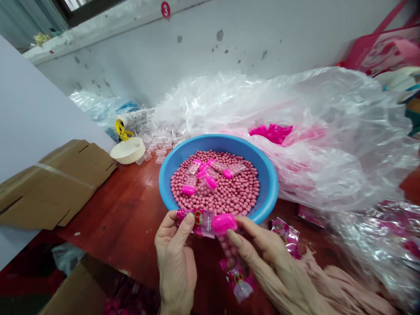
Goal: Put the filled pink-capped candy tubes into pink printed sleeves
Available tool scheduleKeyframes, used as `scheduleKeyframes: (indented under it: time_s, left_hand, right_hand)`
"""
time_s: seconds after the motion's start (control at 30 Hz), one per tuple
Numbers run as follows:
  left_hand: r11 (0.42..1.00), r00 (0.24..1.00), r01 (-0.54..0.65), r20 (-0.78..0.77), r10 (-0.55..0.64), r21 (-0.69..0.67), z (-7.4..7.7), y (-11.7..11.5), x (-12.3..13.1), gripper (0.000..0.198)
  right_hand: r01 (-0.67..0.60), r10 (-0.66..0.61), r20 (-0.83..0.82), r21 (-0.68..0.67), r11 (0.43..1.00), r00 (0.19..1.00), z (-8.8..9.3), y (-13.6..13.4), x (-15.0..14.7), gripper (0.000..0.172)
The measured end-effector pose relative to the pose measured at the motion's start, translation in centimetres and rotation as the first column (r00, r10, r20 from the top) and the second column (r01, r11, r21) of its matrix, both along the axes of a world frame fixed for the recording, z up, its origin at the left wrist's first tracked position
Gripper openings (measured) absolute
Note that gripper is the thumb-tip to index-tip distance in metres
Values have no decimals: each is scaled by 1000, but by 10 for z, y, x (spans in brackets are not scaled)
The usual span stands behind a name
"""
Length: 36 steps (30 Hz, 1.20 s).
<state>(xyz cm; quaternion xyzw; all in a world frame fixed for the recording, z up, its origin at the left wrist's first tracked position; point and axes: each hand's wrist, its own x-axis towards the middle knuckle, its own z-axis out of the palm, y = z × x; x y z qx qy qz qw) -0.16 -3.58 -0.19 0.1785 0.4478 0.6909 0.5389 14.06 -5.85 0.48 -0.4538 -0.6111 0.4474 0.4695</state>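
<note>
My left hand (175,256) pinches a small pink printed packet (197,217) by its end, just in front of the blue basin (269,175). My right hand (262,253) grips a clear tube (229,249) filled with pink beads and closed with a bright pink cap (224,222); the cap touches the packet's open side. The basin holds a bed of pink beads (226,192) with several capped tubes (203,175) lying on top. Another pink packet (239,280) hangs below the tube.
A heap of clear plastic bags (328,131) with pink caps (271,132) inside fills the right and back. A white bowl (127,151) and flattened cardboard (55,183) lie on the left of the red table (124,214). One loose packet (285,234) lies right of my hands.
</note>
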Motion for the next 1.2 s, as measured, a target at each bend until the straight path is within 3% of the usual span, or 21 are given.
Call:
scheduleKeyframes:
  time_s: [0.13,0.37,0.57,0.73,0.83,0.97,1.13,1.2]
  left_hand:
    - [1000,1000,-2,-28,2,-2,-1,-1,3,20]
    - [988,972,146,-192,-134,48,-5,-2,8,12]
    - [984,971,176,-169,-171,14,-12,-2,9,15]
    - [973,939,227,-269,-212,27,-16,-7,8,10]
    - [970,934,243,-276,-228,23,-19,-8,9,13]
    - [960,922,280,-286,-262,23,-19,-9,10,17]
    - [961,929,275,-260,-264,8,-16,-10,12,25]
    - [972,950,233,-218,-222,25,-14,-12,15,37]
  right_hand:
    - [-23,23,-27,-24,999,999,2,-5,2,26]
    - [195,-202,210,53,979,957,-9,-24,12,25]
    - [144,-152,336,50,988,929,-19,-27,14,29]
    - [157,-184,302,113,981,935,-24,-30,12,29]
    - [213,-208,254,9,977,945,-32,-37,16,33]
    - [153,-136,94,-202,967,986,-33,-42,18,42]
    - [52,-74,-90,-229,972,993,-29,-42,15,35]
    - [98,-113,-66,-201,975,991,-34,-44,15,34]
